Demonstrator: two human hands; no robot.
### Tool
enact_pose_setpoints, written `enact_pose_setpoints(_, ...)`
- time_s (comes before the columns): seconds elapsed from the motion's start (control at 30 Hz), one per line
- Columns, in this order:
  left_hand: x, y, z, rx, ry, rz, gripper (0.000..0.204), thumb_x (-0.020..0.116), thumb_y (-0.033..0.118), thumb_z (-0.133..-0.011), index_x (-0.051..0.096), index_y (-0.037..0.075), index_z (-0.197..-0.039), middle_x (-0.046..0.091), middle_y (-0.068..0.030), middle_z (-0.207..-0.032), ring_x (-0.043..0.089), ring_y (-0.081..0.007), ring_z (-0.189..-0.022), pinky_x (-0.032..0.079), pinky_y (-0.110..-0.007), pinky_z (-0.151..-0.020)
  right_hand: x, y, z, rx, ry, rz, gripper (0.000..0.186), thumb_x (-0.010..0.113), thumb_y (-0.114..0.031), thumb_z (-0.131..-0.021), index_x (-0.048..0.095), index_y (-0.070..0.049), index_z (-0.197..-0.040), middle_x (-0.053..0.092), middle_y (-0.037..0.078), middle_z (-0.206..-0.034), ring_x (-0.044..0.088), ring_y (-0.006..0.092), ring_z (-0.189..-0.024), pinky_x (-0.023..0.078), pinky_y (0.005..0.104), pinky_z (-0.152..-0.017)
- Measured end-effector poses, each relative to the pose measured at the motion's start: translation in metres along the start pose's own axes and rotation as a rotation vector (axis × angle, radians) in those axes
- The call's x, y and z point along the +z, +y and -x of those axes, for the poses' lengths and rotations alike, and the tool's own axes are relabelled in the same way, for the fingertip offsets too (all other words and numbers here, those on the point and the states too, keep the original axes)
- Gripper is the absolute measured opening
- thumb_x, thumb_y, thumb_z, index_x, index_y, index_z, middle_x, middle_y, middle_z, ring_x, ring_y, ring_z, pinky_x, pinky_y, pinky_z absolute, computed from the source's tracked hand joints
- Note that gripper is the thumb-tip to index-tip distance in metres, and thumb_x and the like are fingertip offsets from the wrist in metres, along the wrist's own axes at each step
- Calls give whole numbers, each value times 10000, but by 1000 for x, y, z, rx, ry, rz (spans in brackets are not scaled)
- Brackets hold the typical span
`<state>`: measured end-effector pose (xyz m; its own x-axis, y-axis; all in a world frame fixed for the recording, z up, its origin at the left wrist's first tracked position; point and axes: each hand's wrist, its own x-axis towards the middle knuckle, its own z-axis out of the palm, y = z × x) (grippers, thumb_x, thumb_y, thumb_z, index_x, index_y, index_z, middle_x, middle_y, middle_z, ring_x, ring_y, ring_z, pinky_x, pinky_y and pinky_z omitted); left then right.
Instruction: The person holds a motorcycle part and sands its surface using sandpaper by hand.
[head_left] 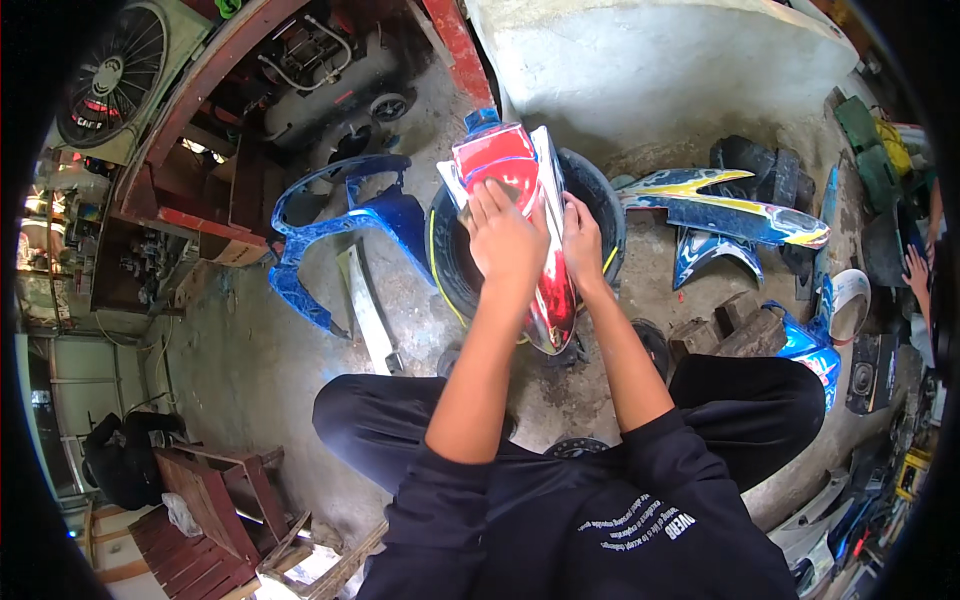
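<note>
A red and white plastic panel with blue-edged trim lies lengthwise over a dark bucket with a yellow line round it. My left hand is on the panel's upper red section, fingers pressed together over a small flat brownish pad, which is mostly hidden by them. My right hand grips the panel's right edge, thumb up along its side, with the far fingers out of sight.
Blue fairing pieces lie left, beside a silver strip. Blue-yellow panels and wooden blocks lie right. An air compressor sits behind, a wooden bench lower left. Another person's hand shows far right.
</note>
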<state>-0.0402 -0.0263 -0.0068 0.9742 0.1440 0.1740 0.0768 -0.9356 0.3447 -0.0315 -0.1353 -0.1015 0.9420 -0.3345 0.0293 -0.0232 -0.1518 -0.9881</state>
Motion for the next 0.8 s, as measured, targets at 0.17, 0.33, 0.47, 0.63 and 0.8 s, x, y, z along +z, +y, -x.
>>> enact_pose_setpoints(0.17,-5,4,12,-2,14,-4,874,511,548,-950,351,-153,-1448,393,-351,-1491,389,-449,-1407,333,-488,-1155,-1,-1,0,-2,0,11,388,455,-278,-1038,619,-38,-1295,666,261,-1210,649,396,-1133,494,422,-960)
enact_pose_setpoints(0.33,-10,-6,-32,-54,-56,38,883,485,583,-956,362,-133,-1457,385,-317,-1516,365,-429,-1431,285,-535,-1171,5,-6,1,-16,8,-9,381,452,-272,-1041,624,-40,-1291,667,259,-1209,652,389,-1131,493,417,-963)
enact_pose_setpoints(0.47,-5,3,1,-4,-85,-57,894,433,621,-973,360,-123,-1464,367,-316,-1528,353,-422,-1440,285,-504,-1180,1,1,0,-16,15,11,379,451,-273,-1045,623,-43,-1293,665,254,-1220,649,386,-1140,493,418,-966)
enact_pose_setpoints(0.63,-7,15,-5,-5,-134,-6,905,428,621,-974,337,-128,-1472,349,-324,-1535,343,-436,-1442,302,-482,-1177,-6,2,-2,3,7,35,384,453,-282,-1045,620,-47,-1298,664,248,-1232,645,383,-1153,491,415,-971)
enact_pose_setpoints(0.8,-4,-11,-44,-30,-63,14,926,444,606,-964,309,-152,-1477,322,-354,-1537,303,-427,-1467,243,-467,-1204,13,-9,3,-23,-14,-17,389,452,-280,-1044,618,-35,-1297,666,247,-1227,648,374,-1151,492,414,-969)
